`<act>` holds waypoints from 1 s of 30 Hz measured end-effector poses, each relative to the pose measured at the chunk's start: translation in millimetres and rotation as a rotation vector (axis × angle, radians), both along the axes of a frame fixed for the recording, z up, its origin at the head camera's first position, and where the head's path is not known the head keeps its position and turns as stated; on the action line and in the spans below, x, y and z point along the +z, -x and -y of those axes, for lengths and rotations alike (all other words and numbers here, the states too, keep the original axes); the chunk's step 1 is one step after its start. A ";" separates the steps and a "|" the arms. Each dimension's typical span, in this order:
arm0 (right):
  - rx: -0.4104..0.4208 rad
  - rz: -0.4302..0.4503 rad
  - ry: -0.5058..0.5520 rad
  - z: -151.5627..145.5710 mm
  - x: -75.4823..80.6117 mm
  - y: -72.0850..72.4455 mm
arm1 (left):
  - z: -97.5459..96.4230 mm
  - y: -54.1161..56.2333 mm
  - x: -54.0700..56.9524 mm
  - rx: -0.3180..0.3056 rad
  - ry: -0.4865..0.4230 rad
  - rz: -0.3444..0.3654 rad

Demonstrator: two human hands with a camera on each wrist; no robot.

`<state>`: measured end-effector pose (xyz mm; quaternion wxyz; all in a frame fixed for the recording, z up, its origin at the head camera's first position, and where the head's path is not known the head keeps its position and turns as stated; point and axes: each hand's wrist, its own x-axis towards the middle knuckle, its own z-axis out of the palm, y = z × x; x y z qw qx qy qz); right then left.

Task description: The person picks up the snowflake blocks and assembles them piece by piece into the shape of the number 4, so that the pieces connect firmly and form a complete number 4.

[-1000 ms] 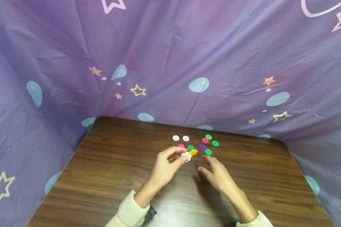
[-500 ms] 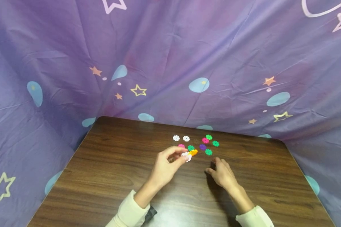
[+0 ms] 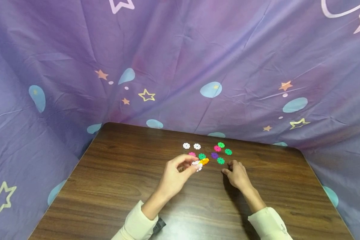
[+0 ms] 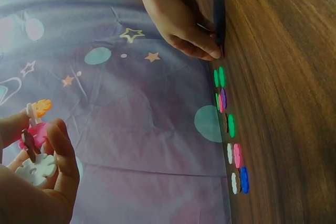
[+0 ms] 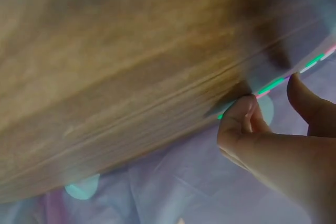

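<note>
My left hand (image 3: 175, 176) pinches a cluster of joined flower-shaped interlocking discs. An orange disc (image 3: 205, 161) sticks out to the right and a white disc (image 4: 38, 170) hangs below. The left wrist view also shows a pink disc (image 4: 35, 135) and a brown disc (image 4: 29, 145) in this cluster, partly covered by the fingers. My right hand (image 3: 239, 175) is low over the table, just right of a loose green disc (image 3: 220, 160). Its thumb and forefinger are apart, with nothing visible between them in the right wrist view (image 5: 278, 145). Its other fingertips are hidden.
Loose discs lie towards the table's back: two white, such as this white disc (image 3: 186, 145), a purple disc (image 3: 214, 155), a pink disc (image 3: 217, 148) and several green. A faint brown disc (image 3: 208, 149) blends into the wooden table (image 3: 123, 160). A patterned purple cloth (image 3: 174, 66) hangs behind.
My right hand has moved right, away from the cluster, and then slightly farther from me, beside the green disc. The left hand keeps its hold and has stayed in place.
</note>
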<state>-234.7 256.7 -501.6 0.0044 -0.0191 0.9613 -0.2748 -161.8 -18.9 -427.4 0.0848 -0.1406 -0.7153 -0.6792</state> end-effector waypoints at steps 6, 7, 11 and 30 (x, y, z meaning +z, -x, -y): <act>-0.010 0.005 0.010 -1.5 -2.5 6.7 | -0.6 -0.5 -0.6 -0.003 0.001 0.010; -0.011 0.002 0.007 -1.6 -3.0 7.4 | -0.7 -0.6 -0.8 -0.003 0.002 0.013; -0.010 -0.016 -0.013 -1.7 -6.7 11.6 | -1.1 -0.5 -1.0 -0.001 0.004 0.020; 0.052 -0.039 -0.107 10.0 -12.7 22.2 | -2.2 -0.9 -0.9 -0.005 0.013 0.017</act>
